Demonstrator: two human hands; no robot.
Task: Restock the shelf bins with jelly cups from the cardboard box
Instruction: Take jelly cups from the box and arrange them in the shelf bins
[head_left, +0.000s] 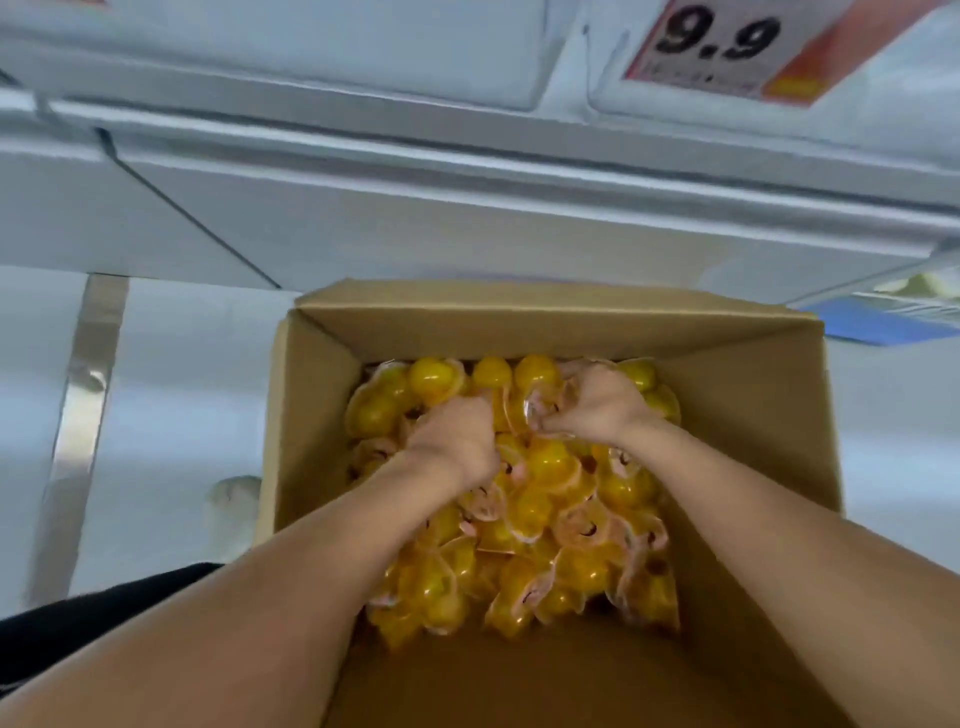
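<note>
An open cardboard box (737, 395) stands on the floor below me, filled with several yellow jelly cups (545, 467) with pinkish printed lids. Both my hands are down inside the box on top of the pile. My left hand (452, 441) has its fingers curled into the cups near the middle. My right hand (597, 405) grips cups toward the far side, its fingers curled round clear plastic rims. Fingertips of both hands are hidden among the cups.
White shelf fronts (467, 171) rise just beyond the box, with a red and white price tag reading 9.9 (727, 47) at the top right. A blue label (883, 322) shows at the right. The pale floor (182, 415) lies left of the box.
</note>
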